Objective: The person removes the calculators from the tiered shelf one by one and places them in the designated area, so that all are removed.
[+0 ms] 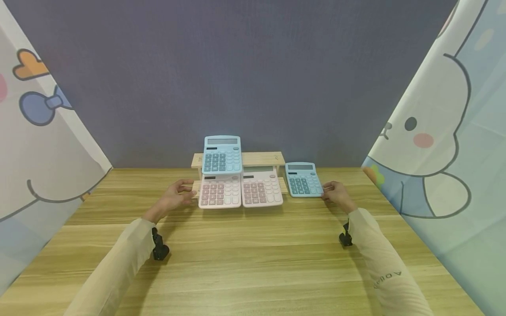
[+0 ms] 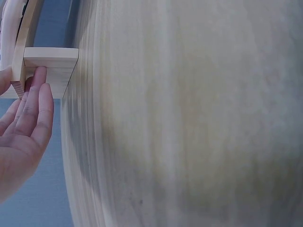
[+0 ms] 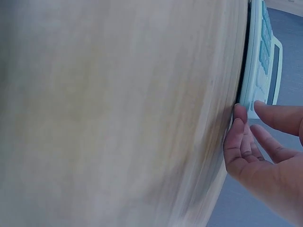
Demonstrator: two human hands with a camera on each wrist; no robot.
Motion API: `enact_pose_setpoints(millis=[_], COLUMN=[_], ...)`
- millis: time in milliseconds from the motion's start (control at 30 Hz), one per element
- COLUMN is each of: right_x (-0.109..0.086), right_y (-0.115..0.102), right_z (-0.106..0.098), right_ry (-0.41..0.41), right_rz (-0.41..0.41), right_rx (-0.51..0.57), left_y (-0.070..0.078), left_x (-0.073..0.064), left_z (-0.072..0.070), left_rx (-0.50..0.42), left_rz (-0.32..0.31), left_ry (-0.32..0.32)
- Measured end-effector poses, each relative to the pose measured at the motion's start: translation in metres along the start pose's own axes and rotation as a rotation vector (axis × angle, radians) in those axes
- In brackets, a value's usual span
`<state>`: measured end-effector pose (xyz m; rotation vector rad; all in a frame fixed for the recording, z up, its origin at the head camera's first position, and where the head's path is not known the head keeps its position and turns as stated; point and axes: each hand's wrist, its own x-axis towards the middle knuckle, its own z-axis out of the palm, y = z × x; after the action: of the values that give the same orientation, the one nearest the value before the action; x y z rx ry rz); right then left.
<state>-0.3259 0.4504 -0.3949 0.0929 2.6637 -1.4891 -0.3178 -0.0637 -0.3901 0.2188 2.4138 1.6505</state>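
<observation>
R hand [image 1: 335, 193] at rnd-cornered blue plastic calc [image 1: 302, 176]

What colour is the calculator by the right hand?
The calculator is light blue; the head view shows it best.

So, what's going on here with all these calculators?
Someone is handling calculators and a wooden stand with bare hands. The right hand has the near right corner of a blue calculator between thumb and fingers, just right of the stand. The left hand holds the left end of the stand's lower board. Another blue calculator sits on the upper level, with two pink calculators side by side below.
</observation>
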Motion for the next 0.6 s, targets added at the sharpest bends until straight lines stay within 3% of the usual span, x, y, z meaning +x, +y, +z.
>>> enact_pose_setpoints(millis=[333, 600], right_x=[-0.004, -0.004], right_y=[-0.008, -0.014], right_z=[-0.009, -0.012], right_ry=[-0.004, 0.008], right_rz=[-0.019, -0.029], right_rx=[-0.060, -0.017], left_y=[0.001, 0.000], left_x=[-0.001, 0.000], left_z=[-0.001, -0.001], left_rx=[-0.007, -0.022], left_rz=[0.003, 0.001], left_ry=[-0.014, -0.021])
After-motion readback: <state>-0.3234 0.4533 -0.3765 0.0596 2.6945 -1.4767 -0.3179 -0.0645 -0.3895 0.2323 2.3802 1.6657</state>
